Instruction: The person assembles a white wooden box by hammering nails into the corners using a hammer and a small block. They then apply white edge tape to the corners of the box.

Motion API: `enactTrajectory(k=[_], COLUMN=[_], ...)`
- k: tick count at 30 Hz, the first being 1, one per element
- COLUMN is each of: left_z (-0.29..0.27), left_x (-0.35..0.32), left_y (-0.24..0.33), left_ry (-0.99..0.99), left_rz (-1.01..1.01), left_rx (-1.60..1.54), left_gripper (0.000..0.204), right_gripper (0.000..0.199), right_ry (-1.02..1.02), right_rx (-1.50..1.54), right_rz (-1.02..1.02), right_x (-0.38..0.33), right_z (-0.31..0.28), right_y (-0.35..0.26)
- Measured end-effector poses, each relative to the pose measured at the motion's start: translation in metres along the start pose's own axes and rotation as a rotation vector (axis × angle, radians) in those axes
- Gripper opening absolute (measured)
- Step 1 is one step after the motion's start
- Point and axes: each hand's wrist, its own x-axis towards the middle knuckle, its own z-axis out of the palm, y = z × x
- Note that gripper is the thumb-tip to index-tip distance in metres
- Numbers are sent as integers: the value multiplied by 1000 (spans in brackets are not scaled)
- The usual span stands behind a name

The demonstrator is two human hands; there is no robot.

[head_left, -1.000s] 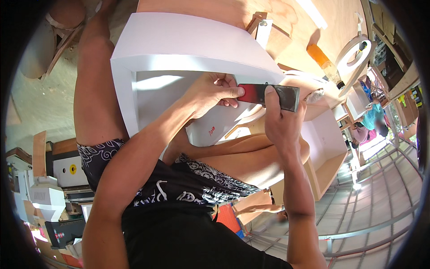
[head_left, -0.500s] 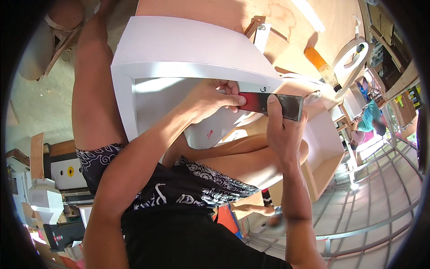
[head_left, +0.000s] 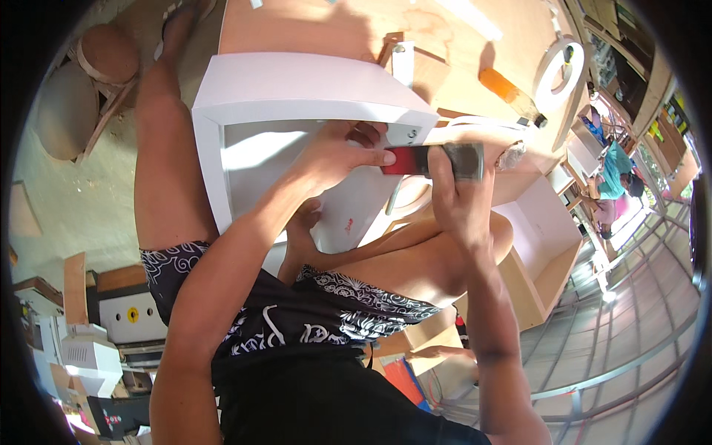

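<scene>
At the white cabinet's [head_left: 297,89] top corner, both hands, left hand [head_left: 337,152] and right hand [head_left: 456,200], have stayed clamped round the red-and-black tool [head_left: 430,159], now pushed closer.

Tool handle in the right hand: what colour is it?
Red and grey; the handle shows best in the head view, gripped by the right hand.

Harsh sunlight, hard shadows; edges bend, vignetted.

Orange bottle [head_left: 506,87] on plywood sheet [head_left: 311,30], white ring [head_left: 558,74], open wooden box [head_left: 545,252], metal railing [head_left: 630,326]
</scene>
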Motion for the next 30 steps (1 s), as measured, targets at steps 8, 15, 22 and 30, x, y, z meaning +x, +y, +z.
enactTrajectory(k=[8, 15, 22, 30], left_z=[82, 123, 115, 67], left_x=[-8, 15, 1, -84], left_y=[21, -6, 1, 78], left_ry=[320, 770, 830, 507], left_rz=[183, 519, 815, 1147], left_rx=[-140, 32, 516, 1395], left_gripper=[45, 17, 10, 17], right_gripper=[26, 25, 25, 28], right_ry=[585, 980, 1005, 1074], right_rx=[222, 485, 645, 767], right_rz=[248, 333, 270, 191], right_x=[-72, -68, -75, -76], right_z=[-38, -65, -70, -80], right_y=[19, 55, 78, 79])
